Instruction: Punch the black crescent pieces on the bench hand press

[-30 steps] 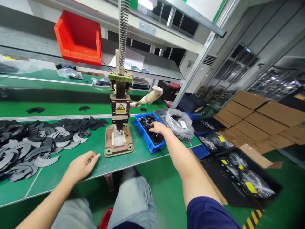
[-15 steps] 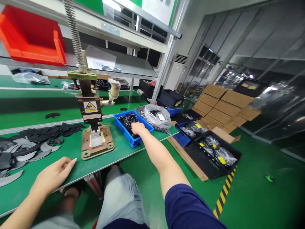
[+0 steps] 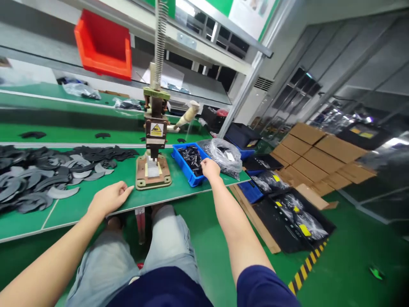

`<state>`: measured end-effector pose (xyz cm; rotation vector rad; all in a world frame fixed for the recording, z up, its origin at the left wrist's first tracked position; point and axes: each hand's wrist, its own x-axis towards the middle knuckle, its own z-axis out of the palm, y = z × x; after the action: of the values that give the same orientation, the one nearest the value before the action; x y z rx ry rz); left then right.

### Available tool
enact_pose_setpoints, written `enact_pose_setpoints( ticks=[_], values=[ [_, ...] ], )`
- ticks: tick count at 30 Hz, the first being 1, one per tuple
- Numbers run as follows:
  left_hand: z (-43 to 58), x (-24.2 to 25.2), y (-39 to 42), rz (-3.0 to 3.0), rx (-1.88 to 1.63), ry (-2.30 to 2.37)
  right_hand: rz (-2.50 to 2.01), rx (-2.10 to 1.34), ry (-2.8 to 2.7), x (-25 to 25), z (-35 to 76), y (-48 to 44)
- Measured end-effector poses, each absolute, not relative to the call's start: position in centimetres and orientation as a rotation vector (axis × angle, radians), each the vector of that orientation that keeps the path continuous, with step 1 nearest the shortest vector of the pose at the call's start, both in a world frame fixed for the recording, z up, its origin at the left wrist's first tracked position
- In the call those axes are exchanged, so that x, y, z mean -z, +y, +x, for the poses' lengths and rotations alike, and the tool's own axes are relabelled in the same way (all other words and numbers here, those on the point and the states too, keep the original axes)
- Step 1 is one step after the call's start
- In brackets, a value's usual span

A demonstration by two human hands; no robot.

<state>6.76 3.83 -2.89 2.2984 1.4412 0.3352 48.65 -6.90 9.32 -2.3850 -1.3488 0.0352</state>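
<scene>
My right hand is at the right-hand rim of a blue tray, with its fingers pinched together. Whatever they hold is too small or hidden to make out. Small black parts fill much of the tray. My left hand rests at the front edge of the green bench, thumb stretched out and fingers loosely bent, with nothing seen in it. Between the two hands stands a hand press with a spring on top, a lever handle and a whitish block on its base plate.
Curved black and grey pieces lie piled on the bench at left. A clear plastic bag sits right of the tray. Above, a red bin stands on the shelf. Cardboard boxes and black crates are on the right.
My view has turned left, so the bench appears further right. My right hand has shifted from over the tray's parts to its right rim. The left hand stays on the bench edge.
</scene>
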Motion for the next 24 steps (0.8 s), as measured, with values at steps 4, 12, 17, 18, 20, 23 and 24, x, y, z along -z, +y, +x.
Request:
enact_pose_setpoints(
  ticks=[4,12,17,18,20,23,24],
  values=[
    [6.8,2.9,3.7,2.299,-0.361,1.442,-2.109,-0.081,-1.328,-9.1,46.7,-7.6],
    [6.3,2.8,3.1,2.162,-0.534,1.416,-1.527,-0.454,-1.35,-2.6,36.1,-10.8],
    [5.9,3.6,3.6,2.051,-0.739,1.297,-1.348,-0.697,-1.321,-0.1,31.7,-12.4],
    [5.8,3.7,3.6,2.018,-0.801,1.269,-1.327,-0.74,-1.31,0.2,31.3,-12.6],
    [5.6,3.9,3.2,1.944,-0.947,1.229,-1.297,-0.816,-1.288,0.5,30.8,-12.8],
    [5.4,3.7,1.3,1.862,-1.117,1.177,-1.267,-0.898,-1.265,1.0,30.5,-13.0],
    [5.4,3.5,0.4,1.852,-1.143,1.144,-1.26,-0.917,-1.263,1.2,30.5,-13.0]
  ],
)
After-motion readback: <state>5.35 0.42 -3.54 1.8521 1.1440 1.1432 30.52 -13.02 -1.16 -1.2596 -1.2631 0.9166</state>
